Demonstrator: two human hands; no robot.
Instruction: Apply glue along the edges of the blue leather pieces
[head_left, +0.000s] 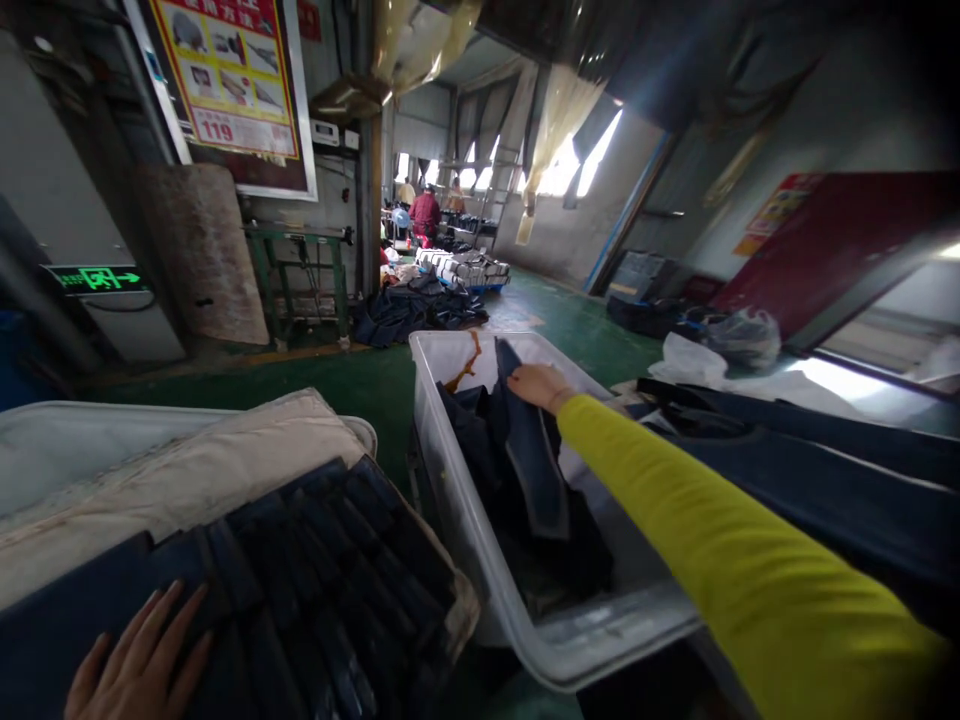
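Note:
My left hand (139,660) lies flat with fingers spread on a fanned stack of dark denim pieces (300,560) at the lower left. My right arm in a yellow sleeve reaches forward into a clear plastic bin (450,470). My right hand (541,386) rests on a long dark denim strip (536,450) lying over other dark cloth in the bin; its fingers are pressed to the strip, and the grip itself is hidden.
A beige cloth (187,480) covers another bin under the denim stack. Dark fabric lies on a table at the right (810,450). Piles of denim (420,305) sit on the green floor. A person in red (425,215) works far back.

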